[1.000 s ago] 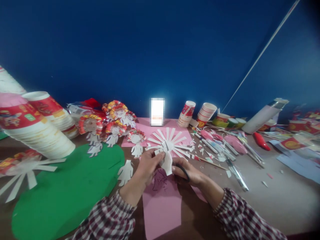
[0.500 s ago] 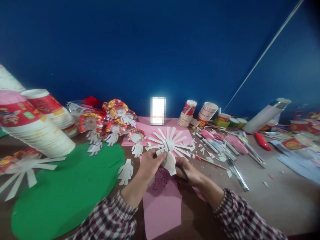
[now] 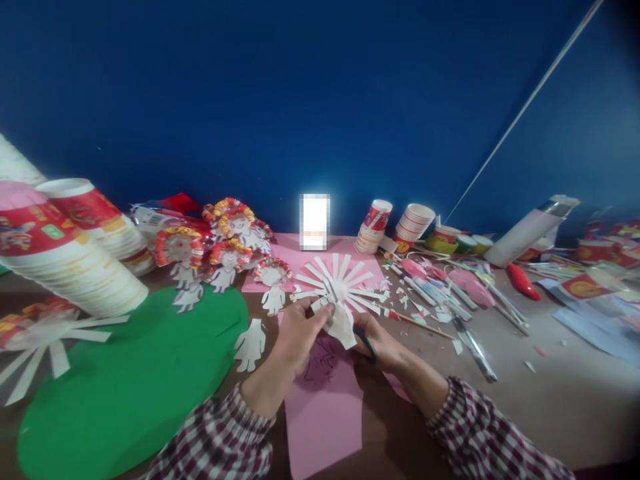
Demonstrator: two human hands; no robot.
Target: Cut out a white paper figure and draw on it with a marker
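Observation:
Between my hands is a small piece of white paper (image 3: 341,328), partly cut to a curved outline. My left hand (image 3: 303,331) pinches it at its left edge. My right hand (image 3: 381,340) is closed round the dark handles of a pair of scissors (image 3: 369,348); their blades lie at the paper, pointing away from me and mostly hidden behind it. Below the hands lies a pink sheet (image 3: 325,427) with dark scribbles. Beyond them a white cup cut into a fan of strips (image 3: 345,267) rests flat. A headless white paper figure (image 3: 251,345) lies left of my left wrist.
A green oval sheet (image 3: 135,373) covers the left side, with stacked paper cups (image 3: 75,260) behind it. Decorated paper dolls (image 3: 230,257) stand at the back left. Markers (image 3: 420,293), paper scraps and a brush (image 3: 475,350) are strewn right. More cup stacks (image 3: 413,227) stand behind.
The paper's lower end and the scissor handles have shifted very slightly to the right. Both hands keep their hold, and the camera view has moved a little.

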